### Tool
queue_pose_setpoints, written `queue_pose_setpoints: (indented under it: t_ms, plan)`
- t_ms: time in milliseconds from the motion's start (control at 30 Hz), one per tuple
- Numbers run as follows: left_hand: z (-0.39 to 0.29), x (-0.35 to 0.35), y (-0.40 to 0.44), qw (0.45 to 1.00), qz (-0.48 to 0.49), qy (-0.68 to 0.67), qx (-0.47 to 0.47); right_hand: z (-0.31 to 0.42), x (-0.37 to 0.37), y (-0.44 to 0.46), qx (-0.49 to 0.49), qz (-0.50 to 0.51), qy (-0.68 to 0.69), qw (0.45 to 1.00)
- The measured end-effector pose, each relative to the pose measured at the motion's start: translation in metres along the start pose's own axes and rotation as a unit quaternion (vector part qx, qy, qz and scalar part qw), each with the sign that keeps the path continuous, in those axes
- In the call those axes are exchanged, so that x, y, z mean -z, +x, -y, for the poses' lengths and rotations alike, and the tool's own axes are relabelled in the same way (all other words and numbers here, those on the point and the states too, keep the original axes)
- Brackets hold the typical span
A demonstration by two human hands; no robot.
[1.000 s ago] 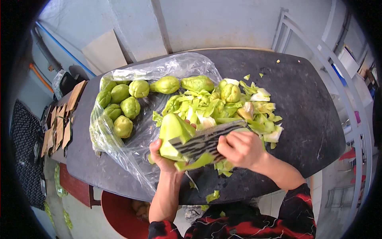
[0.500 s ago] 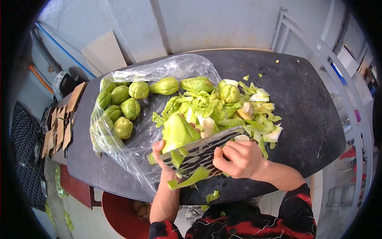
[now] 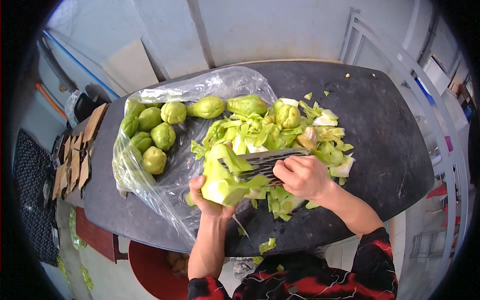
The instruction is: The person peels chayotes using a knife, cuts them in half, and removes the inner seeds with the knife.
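The left hand point(image 3: 204, 199) was closed around a pale chayote point(image 3: 216, 184), just on the near side of the peel heap point(image 3: 262, 134). The right hand point(image 3: 306, 176) was clenched on a broad striped blade point(image 3: 265, 164), handle hidden, its far end at the fruit; skin strips obscured the contact. The underhand grip presumably steadied the fruit and left its upper face exposed. Left of the heap, unpeeled chayotes point(image 3: 163, 135) lay on clear plastic point(image 3: 167, 197). The heap, directly behind both hands, crowded the table point(image 3: 387, 140) there.
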State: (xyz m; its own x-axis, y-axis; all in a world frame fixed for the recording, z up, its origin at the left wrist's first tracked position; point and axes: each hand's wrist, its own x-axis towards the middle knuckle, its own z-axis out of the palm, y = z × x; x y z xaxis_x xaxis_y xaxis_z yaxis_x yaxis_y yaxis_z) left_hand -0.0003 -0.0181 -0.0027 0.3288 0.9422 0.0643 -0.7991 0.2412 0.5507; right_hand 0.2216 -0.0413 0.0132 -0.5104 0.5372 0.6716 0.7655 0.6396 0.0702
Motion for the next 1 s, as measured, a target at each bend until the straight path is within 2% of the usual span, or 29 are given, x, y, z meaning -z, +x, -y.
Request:
queue_pose_setpoints:
  t_ms: [167, 233, 300, 367, 400, 500, 567, 633, 700, 800, 1000]
  plan:
    - [0.003, 0.001, 0.0, 0.999, 0.025, -0.031, 0.019, 0.011, 0.009, 0.006, -0.002, 0.012, -0.009, 1.0]
    - [0.012, -0.003, -0.002, 0.998, 0.028, -0.049, 0.039, 0.012, 0.011, 0.009, 0.011, -0.031, 0.043, 0.999]
    - [0.012, 0.004, -0.003, 0.998, 0.001, -0.035, 0.061, -0.008, -0.005, -0.001, -0.055, 0.042, 0.007, 0.998]
    - [0.008, 0.012, -0.002, 0.996, 0.071, -0.018, 0.049, -0.016, -0.011, -0.008, -0.077, 0.047, -0.007, 0.996]
    - [0.008, 0.012, -0.001, 0.996, 0.073, -0.018, 0.047, -0.016, -0.01, -0.005, -0.074, 0.046, -0.007, 0.996]
    - [0.01, 0.013, -0.004, 0.998, 0.012, -0.051, 0.019, -0.01, -0.002, -0.001, -0.088, 0.057, 0.017, 0.994]
    - [0.009, 0.015, -0.002, 0.993, -0.071, -0.096, 0.012, -0.009, -0.001, 0.001, -0.089, 0.05, 0.018, 0.995]
    - [0.005, 0.012, 0.001, 0.989, -0.06, -0.132, 0.016, -0.004, 0.002, 0.001, -0.068, 0.034, 0.01, 0.997]
    - [0.005, 0.016, 0.009, 0.977, -0.166, -0.132, -0.003, 0.002, 0.006, 0.001, -0.048, 0.018, 0.002, 0.999]
    - [0.003, 0.011, 0.006, 0.98, -0.158, -0.117, 0.015, 0.01, 0.006, 0.005, 0.034, -0.022, -0.026, 0.999]
    - [0.009, 0.012, -0.001, 0.987, -0.154, -0.024, 0.025, 0.019, 0.01, 0.006, 0.076, -0.05, -0.046, 0.995]
